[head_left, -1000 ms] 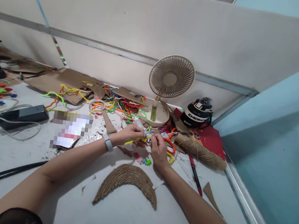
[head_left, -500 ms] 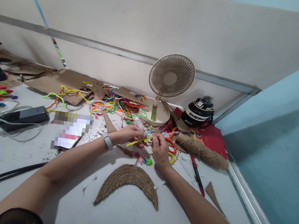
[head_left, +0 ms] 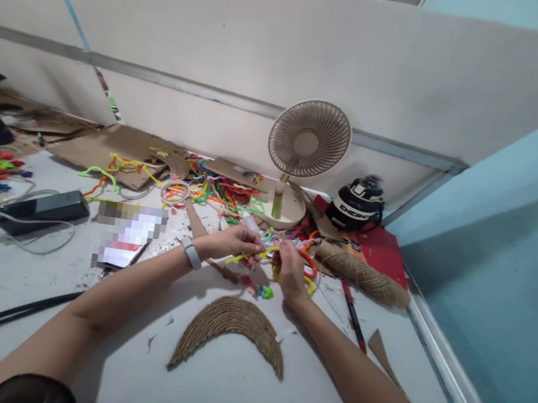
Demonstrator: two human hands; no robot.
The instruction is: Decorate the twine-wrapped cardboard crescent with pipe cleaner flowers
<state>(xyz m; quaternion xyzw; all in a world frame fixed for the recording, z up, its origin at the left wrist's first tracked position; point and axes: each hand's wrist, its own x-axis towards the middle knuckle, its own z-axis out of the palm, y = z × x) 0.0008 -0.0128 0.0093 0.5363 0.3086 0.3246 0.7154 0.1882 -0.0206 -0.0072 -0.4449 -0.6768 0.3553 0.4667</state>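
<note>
Yellow fuzzy stem [head_left: 269, 249] spans the gap between your two hands. Your left hand [head_left: 236, 242] pinches it, with a free end projecting past the fingers; your right hand [head_left: 290, 269] grips it narrowly towards the opposite end. Nearer you than both hands lies an arched corded piece [head_left: 234, 317]. Small coloured pieces [head_left: 268, 293] lie just left of your right hand; beyond that hand stands a fan [head_left: 307, 141].
</note>
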